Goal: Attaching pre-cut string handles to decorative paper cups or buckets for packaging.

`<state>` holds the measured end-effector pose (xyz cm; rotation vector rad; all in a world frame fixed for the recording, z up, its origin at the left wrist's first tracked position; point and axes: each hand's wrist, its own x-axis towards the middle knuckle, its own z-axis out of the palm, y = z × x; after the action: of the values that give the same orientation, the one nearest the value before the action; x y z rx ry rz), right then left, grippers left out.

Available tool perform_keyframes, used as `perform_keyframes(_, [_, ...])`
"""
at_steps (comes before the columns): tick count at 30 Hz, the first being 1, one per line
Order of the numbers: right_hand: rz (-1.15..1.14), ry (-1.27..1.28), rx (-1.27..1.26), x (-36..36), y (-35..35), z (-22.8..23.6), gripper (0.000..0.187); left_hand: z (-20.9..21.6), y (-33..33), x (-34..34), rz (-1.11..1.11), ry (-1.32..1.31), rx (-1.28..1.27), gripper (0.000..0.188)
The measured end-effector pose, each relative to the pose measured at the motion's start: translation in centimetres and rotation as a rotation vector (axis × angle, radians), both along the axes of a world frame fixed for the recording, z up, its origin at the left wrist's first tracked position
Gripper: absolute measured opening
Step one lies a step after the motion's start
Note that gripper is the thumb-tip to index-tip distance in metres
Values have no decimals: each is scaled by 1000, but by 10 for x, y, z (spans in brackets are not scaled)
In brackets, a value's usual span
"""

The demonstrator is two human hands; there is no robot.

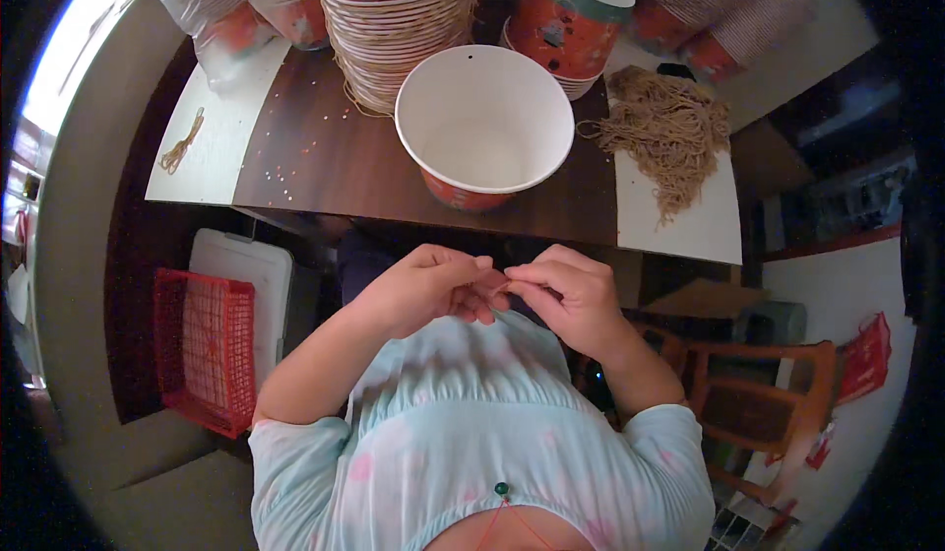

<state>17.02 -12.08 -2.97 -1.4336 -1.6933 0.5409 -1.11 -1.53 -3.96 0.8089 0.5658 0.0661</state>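
My left hand and my right hand meet in front of my body, just below the table's front edge. The right thumb and forefinger are pinched together at the left fingertips. A thin, pale bit seems to lie between the hands, too small to name. The left fingers are curled with the thumb laid over them; what they hold, if anything, is hidden. Beyond the hands, near the table edge, stands a paper bucket, white inside and orange-red outside, with a small dark hole by its far rim.
Nested buckets with cords round them form a tall stack on the brown table. Right of it stands another red bucket. A heap of brown cords lies at right, a small cord bundle at left. Below are a red crate and wooden chair.
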Motion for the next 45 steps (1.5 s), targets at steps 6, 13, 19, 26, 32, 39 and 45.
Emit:
perform_keyframes(6, [-47, -9, 88, -1, -2, 5, 13, 4, -4, -2, -63, 32, -22, 32])
perform_keyframes(13, [-64, -26, -50, 0, -6, 14, 11, 3, -9, 5, -2, 26, 203, 19])
perform_keyframes(19, [18, -77, 72, 2, 0, 13, 9, 5, -14, 5, 75, -32, 375, 9])
perform_keyframes(26, [156, -511, 174, 9, 3, 42, 14, 28, -15, 6, 64, 24, 960, 7])
perform_keyframes(32, [117, 101, -59, 32, 57, 99, 6, 99, 47, 16, 317, -37, 1316, 11])
perform_keyframes(39, [139, 840, -527, 43, 146, 76, 9, 40, 143, 55, 232, 452, 2089, 23])
perform_keyframes(45, [-105, 521, -686, 51, 152, 32, 9, 47, 90, 39, 391, 372, 1520, 30])
